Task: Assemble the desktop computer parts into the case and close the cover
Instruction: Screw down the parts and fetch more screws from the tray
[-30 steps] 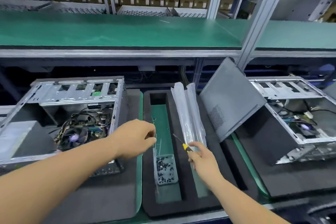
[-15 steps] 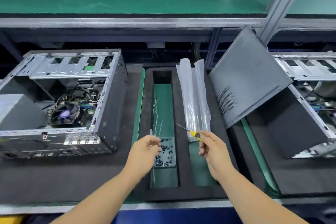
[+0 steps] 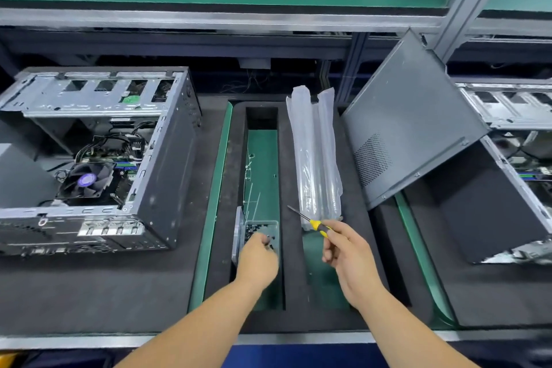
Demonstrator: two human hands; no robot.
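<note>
The left hand (image 3: 257, 258), hovering a second ago, is now dipping curled fingers into the screw tray (image 3: 276, 225); the right hand (image 3: 348, 251) is gripping the screwdriver (image 3: 312, 222). The open case (image 3: 98, 158) is lying left of both, likely awaiting fastening

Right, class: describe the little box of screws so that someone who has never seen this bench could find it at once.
Start at the open computer case on the left, then move right to the long black foam tray. In its left green slot sits the small clear box of black screws, under the left hand. Nothing else there holds loose dark bits.
</note>
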